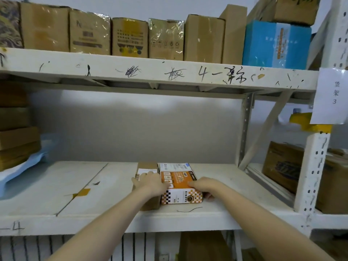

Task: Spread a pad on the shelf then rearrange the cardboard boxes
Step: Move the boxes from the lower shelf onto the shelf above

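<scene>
Gripping orange box [178, 182] near shelf edge [169, 219]

Printed sideways on the front face of the orange-and-white box [178, 178], at 6 o'clock: "XINGHE". Paper sign [332, 96] on the rack upright, at 3 o'clock: "货架 3". Handwritten on the upper shelf beam [150, 72], toward 1 o'clock: "4–", then an unclear character, beside scribbled-out marks. Cardboard box [89, 32] at 11 o'clock: "N".

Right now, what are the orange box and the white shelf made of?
The orange box looks like thin printed cardboard, slightly glossy, with folded edges. The white shelf seems to be painted metal, perhaps board: matte, scuffed, pen-marked.
</scene>
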The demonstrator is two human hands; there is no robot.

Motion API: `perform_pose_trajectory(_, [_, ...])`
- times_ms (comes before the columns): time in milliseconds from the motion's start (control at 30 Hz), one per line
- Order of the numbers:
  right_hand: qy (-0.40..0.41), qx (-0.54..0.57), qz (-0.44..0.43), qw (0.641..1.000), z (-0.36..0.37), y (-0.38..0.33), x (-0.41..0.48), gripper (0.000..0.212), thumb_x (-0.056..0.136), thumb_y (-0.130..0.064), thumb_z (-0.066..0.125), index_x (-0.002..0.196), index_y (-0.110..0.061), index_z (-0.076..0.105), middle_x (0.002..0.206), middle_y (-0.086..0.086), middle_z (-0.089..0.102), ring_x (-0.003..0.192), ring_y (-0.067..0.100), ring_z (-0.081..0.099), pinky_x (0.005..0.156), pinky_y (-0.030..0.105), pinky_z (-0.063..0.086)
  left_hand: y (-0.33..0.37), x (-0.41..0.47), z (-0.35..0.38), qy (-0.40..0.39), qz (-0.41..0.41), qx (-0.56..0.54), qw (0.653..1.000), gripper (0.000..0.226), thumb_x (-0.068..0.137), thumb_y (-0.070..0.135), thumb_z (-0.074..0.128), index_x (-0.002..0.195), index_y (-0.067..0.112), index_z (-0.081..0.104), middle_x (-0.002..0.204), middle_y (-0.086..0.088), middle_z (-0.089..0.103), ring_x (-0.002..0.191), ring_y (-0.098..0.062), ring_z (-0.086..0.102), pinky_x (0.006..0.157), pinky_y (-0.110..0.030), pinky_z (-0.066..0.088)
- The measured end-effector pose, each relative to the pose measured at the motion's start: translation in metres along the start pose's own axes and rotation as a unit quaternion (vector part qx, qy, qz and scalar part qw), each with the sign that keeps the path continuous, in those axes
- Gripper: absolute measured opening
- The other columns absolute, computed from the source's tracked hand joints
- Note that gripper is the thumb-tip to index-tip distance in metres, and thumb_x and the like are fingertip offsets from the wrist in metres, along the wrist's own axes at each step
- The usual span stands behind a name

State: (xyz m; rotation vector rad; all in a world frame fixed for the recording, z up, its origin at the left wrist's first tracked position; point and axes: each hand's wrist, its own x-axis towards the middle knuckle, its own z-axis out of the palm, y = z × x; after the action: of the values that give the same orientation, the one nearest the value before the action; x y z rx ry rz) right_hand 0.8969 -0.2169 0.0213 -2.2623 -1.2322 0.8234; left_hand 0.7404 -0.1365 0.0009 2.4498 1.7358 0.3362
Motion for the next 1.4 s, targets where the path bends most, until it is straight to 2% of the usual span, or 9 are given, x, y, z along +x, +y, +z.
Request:
perform_pose_trajectory(133, [-0.017,0.187,0.006,0.982,0.004,-0.008,-0.015,0.019,0.093,-0.028,0.061,0.094,-0.010,0.055,0.074,0.004,0.067,0.054,0.011,0.065,0.044,0.022,0.047,0.000,-0.003,-0.011,-0.035,0.028,-0.083,0.996,0.048,0.093,0.050,0.043,0.121,0.014,0.059,0.126,-0.006,0.060,0.115,-0.024,0.055,0.094,-0.032,0.043])
perform_pose_trajectory(233, [0.021,0.298,-0.011,0.954,0.010,-0.013,-0.019,0.026,0.079,-0.015,0.075,0.096,-0.004,0.058,0.075,0.011,0.069,0.043,0.012,0.065,0.037,0.017,0.044,-0.005,-0.007,-0.017,-0.052,0.032,-0.101,0.993,0.048,0.091,0.051,0.045,0.113,0.013,0.062,0.117,-0.007,0.065,0.109,-0.023,0.059,0.085,-0.028,0.043])
perform_pose_trajectory(333, [0.179,0.230,-0.062,0.954,0.007,-0.024,-0.024,0.022,0.069,-0.025,0.075,0.079,-0.012,0.059,0.065,0.001,0.061,0.050,0.013,0.059,0.046,0.019,0.040,-0.004,-0.016,-0.024,-0.048,0.067,-0.122,0.989,0.032,0.085,0.042,0.056,0.102,0.016,0.064,0.112,-0.006,0.067,0.104,-0.024,0.061,0.082,-0.026,0.045])
perform_pose_trajectory(433, [0.312,0.151,-0.126,0.930,-0.003,-0.026,-0.045,0.040,0.073,-0.032,0.070,0.107,-0.016,0.055,0.099,0.004,0.064,0.095,0.024,0.060,0.071,0.027,0.041,0.008,-0.034,-0.040,0.042,0.116,-0.209,0.970,0.038,0.075,0.024,0.063,0.112,0.013,0.059,0.118,-0.008,0.064,0.106,-0.025,0.060,0.086,-0.031,0.049])
perform_pose_trajectory(533, [0.352,0.043,-0.211,0.911,-0.014,-0.027,-0.067,0.053,0.078,-0.040,0.066,0.124,-0.021,0.047,0.118,0.004,0.063,0.110,0.028,0.058,0.083,0.032,0.044,0.024,-0.053,-0.072,0.140,0.141,-0.214,0.956,0.058,0.082,0.012,0.059,0.136,0.007,0.039,0.136,-0.013,0.046,0.127,-0.029,0.045,0.099,-0.035,0.040])
perform_pose_trajectory(700, [0.333,-0.002,-0.346,0.877,-0.042,-0.028,-0.104,0.056,0.080,-0.050,0.064,0.128,-0.031,0.043,0.125,-0.004,0.059,0.113,0.019,0.057,0.095,0.039,0.046,0.042,-0.072,-0.126,0.098,0.222,-0.118,0.963,0.079,0.076,0.008,0.064,0.147,0.012,0.028,0.148,-0.011,0.036,0.136,-0.026,0.036,0.109,-0.037,0.036])
perform_pose_trajectory(933, [0.187,0.250,-0.482,0.818,-0.107,-0.016,-0.168,0.045,0.087,-0.028,0.067,0.125,-0.021,0.045,0.123,0.001,0.057,0.102,0.015,0.063,0.077,0.027,0.057,0.055,-0.123,-0.194,0.011,0.307,-0.281,0.910,0.055,0.072,0.032,0.079,0.119,0.031,0.050,0.115,0.004,0.058,0.100,-0.016,0.061,0.080,-0.031,0.053])
perform_pose_trajectory(1133, [0.150,0.115,-0.476,0.859,-0.158,0.007,-0.186,0.042,0.086,-0.027,0.069,0.124,-0.017,0.053,0.113,-0.003,0.066,0.104,0.013,0.065,0.088,0.032,0.054,0.060,-0.162,-0.248,0.110,0.275,-0.377,0.877,0.051,0.081,0.030,0.071,0.126,0.038,0.048,0.108,0.008,0.062,0.094,-0.014,0.064,0.073,-0.030,0.051])
perform_pose_trajectory(1400, [0.168,0.055,-0.539,0.824,-0.206,0.000,-0.244,0.041,0.079,-0.044,0.066,0.112,-0.022,0.056,0.100,-0.002,0.070,0.081,0.012,0.069,0.064,0.019,0.054,0.096,-0.208,-0.304,0.138,0.318,-0.265,0.900,0.052,0.087,0.035,0.062,0.135,0.031,0.045,0.116,0.006,0.062,0.093,-0.009,0.063,0.073,-0.027,0.052])
